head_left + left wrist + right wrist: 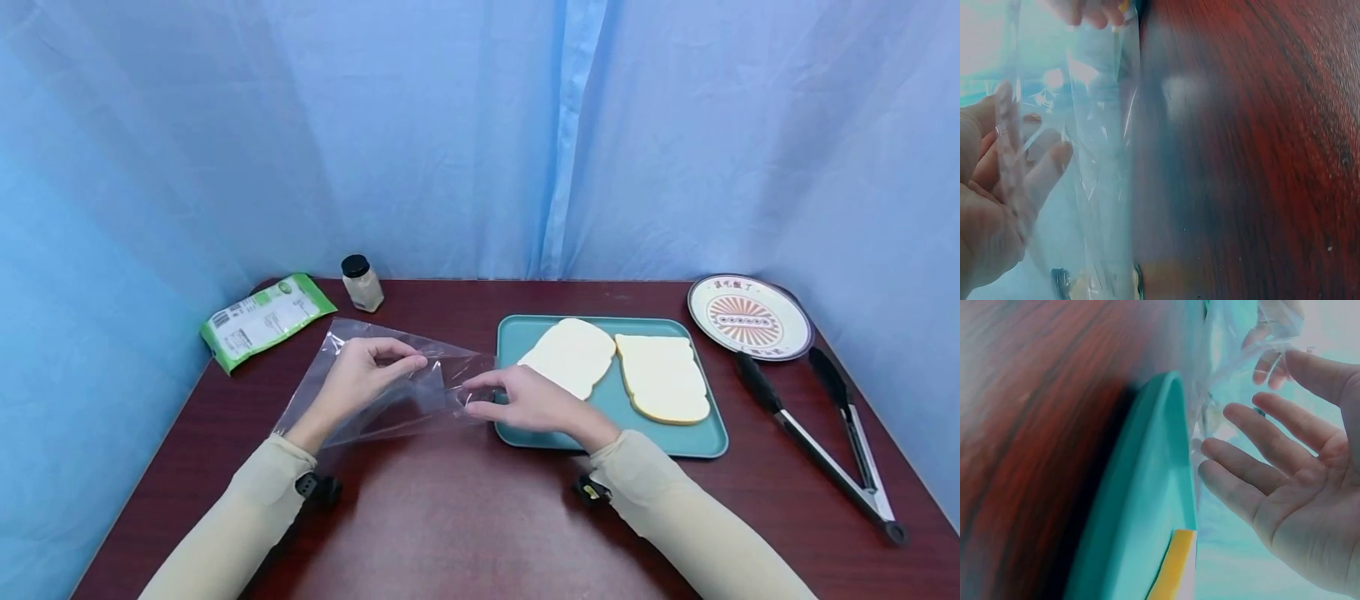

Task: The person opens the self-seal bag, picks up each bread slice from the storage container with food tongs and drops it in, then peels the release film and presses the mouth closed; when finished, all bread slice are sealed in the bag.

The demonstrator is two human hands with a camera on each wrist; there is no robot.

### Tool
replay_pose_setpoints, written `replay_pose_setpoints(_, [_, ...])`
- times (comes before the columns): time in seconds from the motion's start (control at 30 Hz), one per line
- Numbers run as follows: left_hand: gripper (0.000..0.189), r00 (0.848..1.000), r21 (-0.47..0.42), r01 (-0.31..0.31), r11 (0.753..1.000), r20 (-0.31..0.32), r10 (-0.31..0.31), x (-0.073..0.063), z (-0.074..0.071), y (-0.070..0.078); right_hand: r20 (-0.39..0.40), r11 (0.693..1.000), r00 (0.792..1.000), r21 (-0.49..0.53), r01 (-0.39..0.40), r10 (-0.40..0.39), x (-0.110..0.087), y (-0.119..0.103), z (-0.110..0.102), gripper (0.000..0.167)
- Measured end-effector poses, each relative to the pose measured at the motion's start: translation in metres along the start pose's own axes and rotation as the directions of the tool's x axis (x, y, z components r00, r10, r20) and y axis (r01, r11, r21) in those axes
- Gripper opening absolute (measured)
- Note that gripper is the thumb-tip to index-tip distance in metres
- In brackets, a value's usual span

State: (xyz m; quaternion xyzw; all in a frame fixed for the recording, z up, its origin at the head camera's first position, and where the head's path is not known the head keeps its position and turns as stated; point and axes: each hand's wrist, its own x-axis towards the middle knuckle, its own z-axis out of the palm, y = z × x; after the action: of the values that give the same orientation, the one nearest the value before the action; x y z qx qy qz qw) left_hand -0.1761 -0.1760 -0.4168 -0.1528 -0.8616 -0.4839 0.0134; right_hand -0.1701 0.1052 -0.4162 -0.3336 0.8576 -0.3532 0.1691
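Observation:
A clear plastic bag (423, 396) is spread above the left middle of the table, its film slanting and creased. My left hand (360, 375) pinches it near its upper edge, thumb and forefinger close together; in the left wrist view the film crosses in front of the fingers (1047, 169). At the bag's right end is my right hand (528, 400), its thumb and forefinger apart. The right wrist view shows its fingers (1272, 437) spread and loosely extended, close to the film (1229, 344). Whether they touch the film is hard to tell.
Right of the bag, a teal tray (615, 442) carries two bread slices (573, 354), (663, 379). Farther right are a patterned plate (742, 317) and black-handled tongs (817, 450). A green-and-white packet (268, 321) and a black-lidded jar (363, 285) stand back left. Blue curtains (420, 142) surround the table.

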Motion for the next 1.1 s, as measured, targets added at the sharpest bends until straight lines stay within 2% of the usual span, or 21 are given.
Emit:
replay_pose_setpoints(0.13, [0.017,1.000,-0.038,0.005,0.999,-0.007,-0.006,-0.003,0.000,0.002,-0.029,0.998,0.999,0.060,-0.021,0.022,0.003,-0.006,0.001,0.044])
replay_pose_setpoints(0.27, [0.017,0.999,-0.071,-0.023,0.997,-0.035,0.020,-0.006,0.002,0.002,-0.032,0.993,0.999,0.116,-0.022,0.026,0.006,-0.009,0.004,0.037])
replay_pose_setpoints(0.43, [0.017,0.998,-0.030,-0.036,0.999,-0.061,0.034,-0.008,0.006,0.001,0.009,0.987,0.999,0.153,-0.037,0.036,0.005,-0.009,0.008,0.038])
replay_pose_setpoints(0.57, [0.019,0.997,-0.021,-0.010,1.000,-0.072,0.008,-0.010,0.005,-0.001,0.059,0.991,0.998,0.130,-0.036,0.028,0.003,-0.008,0.010,0.045])
replay_pose_setpoints(0.7, [0.024,0.998,-0.056,0.021,0.998,-0.053,-0.024,-0.011,0.001,-0.001,0.060,0.995,0.998,0.093,-0.039,0.033,0.002,-0.007,0.010,0.049])
replay_pose_setpoints(0.93, [0.024,0.997,-0.128,0.066,0.990,0.051,-0.060,-0.013,-0.009,-0.002,0.040,0.999,0.999,0.029,-0.017,0.016,-0.001,-0.002,0.009,0.052])
replay_pose_setpoints(1.1, [0.028,0.993,-0.168,0.109,0.980,0.056,-0.100,-0.015,-0.014,-0.003,0.029,0.998,0.998,0.021,0.051,-0.052,-0.004,0.007,0.007,0.041])
